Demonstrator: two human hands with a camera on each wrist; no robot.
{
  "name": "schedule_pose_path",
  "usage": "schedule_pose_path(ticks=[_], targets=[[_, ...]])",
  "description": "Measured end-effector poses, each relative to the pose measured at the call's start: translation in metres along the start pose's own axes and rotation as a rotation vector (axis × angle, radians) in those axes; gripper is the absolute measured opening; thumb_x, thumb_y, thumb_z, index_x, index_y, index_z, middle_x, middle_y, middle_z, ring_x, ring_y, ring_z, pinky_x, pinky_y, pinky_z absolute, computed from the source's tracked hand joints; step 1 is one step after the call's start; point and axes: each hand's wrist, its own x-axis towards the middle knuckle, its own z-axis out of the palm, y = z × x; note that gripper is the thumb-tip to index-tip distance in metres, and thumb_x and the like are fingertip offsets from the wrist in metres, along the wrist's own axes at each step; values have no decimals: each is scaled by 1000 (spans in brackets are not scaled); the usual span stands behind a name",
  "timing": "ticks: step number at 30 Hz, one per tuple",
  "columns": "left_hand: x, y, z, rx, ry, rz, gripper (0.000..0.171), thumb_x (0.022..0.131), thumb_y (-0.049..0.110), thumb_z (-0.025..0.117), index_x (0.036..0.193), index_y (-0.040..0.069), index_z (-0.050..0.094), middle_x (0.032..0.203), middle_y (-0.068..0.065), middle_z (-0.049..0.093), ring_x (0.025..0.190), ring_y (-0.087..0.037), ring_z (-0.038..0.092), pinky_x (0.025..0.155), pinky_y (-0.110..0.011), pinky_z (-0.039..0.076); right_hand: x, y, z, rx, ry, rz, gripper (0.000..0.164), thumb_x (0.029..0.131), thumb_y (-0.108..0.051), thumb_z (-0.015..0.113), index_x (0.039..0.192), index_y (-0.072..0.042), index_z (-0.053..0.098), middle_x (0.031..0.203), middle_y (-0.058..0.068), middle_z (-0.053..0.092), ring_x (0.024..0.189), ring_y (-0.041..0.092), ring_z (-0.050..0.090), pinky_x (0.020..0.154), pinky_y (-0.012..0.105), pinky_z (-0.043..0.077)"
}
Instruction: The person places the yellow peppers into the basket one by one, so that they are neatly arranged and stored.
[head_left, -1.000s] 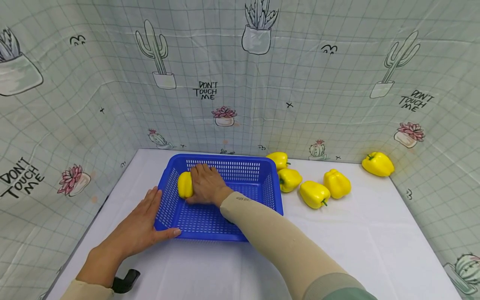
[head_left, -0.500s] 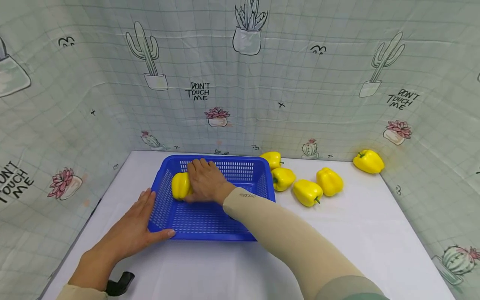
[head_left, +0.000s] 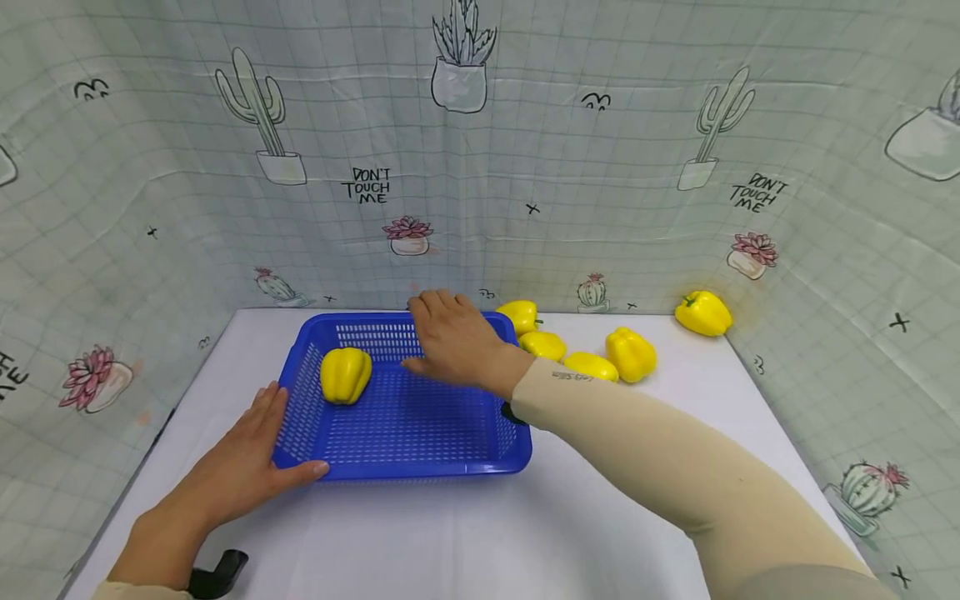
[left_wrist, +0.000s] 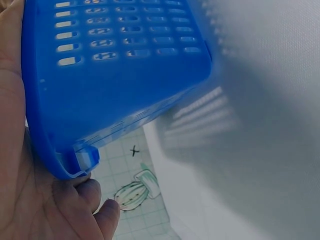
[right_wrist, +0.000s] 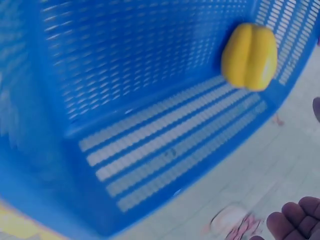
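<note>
One yellow bell pepper lies in the left part of the blue plastic basket; the right wrist view shows the same bell pepper against the slotted wall. My left hand rests on the basket's front left corner, fingers along its left side and thumb on the front rim. From the left wrist, the palm and fingertips show beside the basket's corner. My right hand holds nothing and is over the back right of the basket, fingers loosely extended.
Several more yellow bell peppers lie right of the basket on the white tablecloth, partly behind my right forearm. One more bell pepper sits at the far right corner. A patterned cloth stands behind and at both sides.
My right hand has let go of the bell pepper in the basket and moved right, away from it. My left hand stays at the basket's corner. The head view has turned slightly right.
</note>
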Motion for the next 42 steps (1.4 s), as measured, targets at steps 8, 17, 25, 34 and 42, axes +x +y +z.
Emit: schedule_pose_path(ticks=[8, 17, 25, 34, 42], targets=[[-1, 1, -2, 0, 4, 17, 134, 85, 75, 71, 165, -9, 5, 171, -36, 8, 157, -57, 14, 118, -78, 23, -64, 52, 12, -9, 89, 111, 65, 95, -54, 73, 129, -1, 58, 123, 15, 64, 109, 32, 60, 87, 42, 53], [-2, 2, -1, 4, -1, 6, 134, 85, 75, 71, 165, -9, 4, 171, -36, 6, 157, -58, 13, 117, -79, 23, -140, 105, 42, -17, -5, 340, 66, 93, -54, 76, 118, 3, 56, 109, 19, 61, 98, 37, 56, 80, 46, 50], [0, -1, -1, 15, -6, 7, 134, 86, 76, 69, 165, -9, 2, 171, -37, 5, 157, -58, 12, 117, -79, 23, -179, 122, 70, -47, -129, 462, 66, 90, -58, 77, 103, 3, 56, 94, 18, 57, 89, 37, 55, 74, 49, 50], [0, -1, 1, 15, -5, -2, 133, 86, 75, 70, 165, -8, 3, 171, -37, 6, 156, -59, 14, 116, -79, 23, -187, 120, 81, -28, -164, 464, 61, 90, -48, 79, 114, 5, 60, 107, 21, 62, 101, 40, 57, 82, 52, 51], [-1, 1, 0, 10, 0, -1, 133, 86, 74, 71, 165, -8, 4, 171, -37, 7, 156, -59, 14, 117, -79, 23, -210, 129, 66, 96, -202, 184, 55, 90, 3, 71, 143, -4, 56, 147, 15, 58, 134, 42, 52, 107, 63, 48]])
